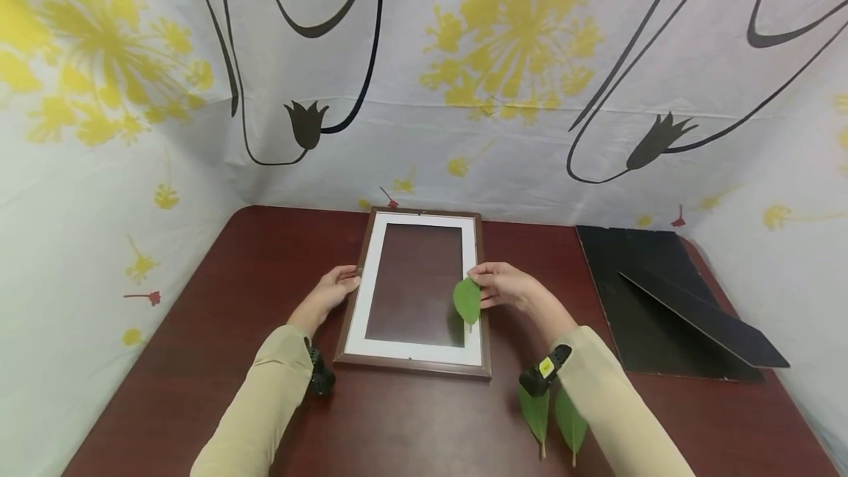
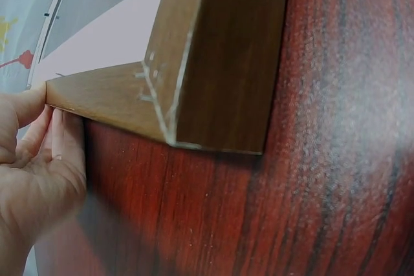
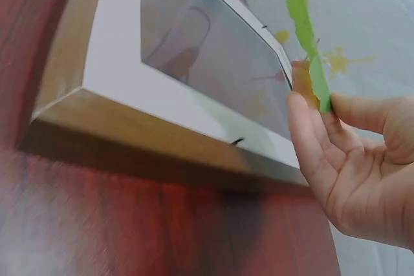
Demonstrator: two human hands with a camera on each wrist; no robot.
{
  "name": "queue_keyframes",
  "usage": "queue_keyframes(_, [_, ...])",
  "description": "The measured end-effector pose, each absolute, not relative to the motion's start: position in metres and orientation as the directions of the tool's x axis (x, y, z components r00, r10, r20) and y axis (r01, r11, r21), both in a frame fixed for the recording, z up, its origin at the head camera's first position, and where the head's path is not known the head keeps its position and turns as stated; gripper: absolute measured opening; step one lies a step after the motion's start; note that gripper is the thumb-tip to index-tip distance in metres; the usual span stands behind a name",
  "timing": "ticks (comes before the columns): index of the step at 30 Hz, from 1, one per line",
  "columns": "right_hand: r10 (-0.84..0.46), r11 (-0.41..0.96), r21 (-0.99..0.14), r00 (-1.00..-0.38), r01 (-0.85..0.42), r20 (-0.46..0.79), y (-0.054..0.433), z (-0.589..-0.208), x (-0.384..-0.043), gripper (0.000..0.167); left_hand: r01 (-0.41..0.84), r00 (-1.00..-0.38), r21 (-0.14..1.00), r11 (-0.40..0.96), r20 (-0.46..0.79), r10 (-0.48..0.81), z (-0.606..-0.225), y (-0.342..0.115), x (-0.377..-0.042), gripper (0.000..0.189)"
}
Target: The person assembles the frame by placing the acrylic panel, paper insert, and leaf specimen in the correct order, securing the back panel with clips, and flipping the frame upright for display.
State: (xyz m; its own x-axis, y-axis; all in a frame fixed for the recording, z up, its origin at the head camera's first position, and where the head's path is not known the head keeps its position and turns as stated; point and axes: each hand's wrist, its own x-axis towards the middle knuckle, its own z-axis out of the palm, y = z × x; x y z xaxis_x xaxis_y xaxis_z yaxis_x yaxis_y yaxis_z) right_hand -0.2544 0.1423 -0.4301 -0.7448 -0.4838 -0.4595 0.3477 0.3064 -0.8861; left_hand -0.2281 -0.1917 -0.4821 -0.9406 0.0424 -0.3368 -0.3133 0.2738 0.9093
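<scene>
A green leaf is pinched above the picture frame — a placing step, it seems.
The right hand holds the green leaf between thumb and fingers at the frame's three o'clock, raised clear of the white mat and dark window; the left hand grips the edge at nine o'clock. Two more leaves lie on the table towards half past four, and black boards sit beyond at three, one tilted. No leaf rests in the window yet — the next move probably calls for lowering this one flat before loosening the pinch, with the frame steadied from nine o'clock.
</scene>
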Motion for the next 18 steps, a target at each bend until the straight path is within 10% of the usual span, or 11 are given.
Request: queue_keyframes(18, [-0.392, 0.353, -0.851, -0.765, 0.388, -0.511, 0.095, -0.413, -0.286, 0.046, -0.296, -0.95, 0.922, 0.25, -0.312, 0.025, -0.483, -0.193, -0.226, 0.045])
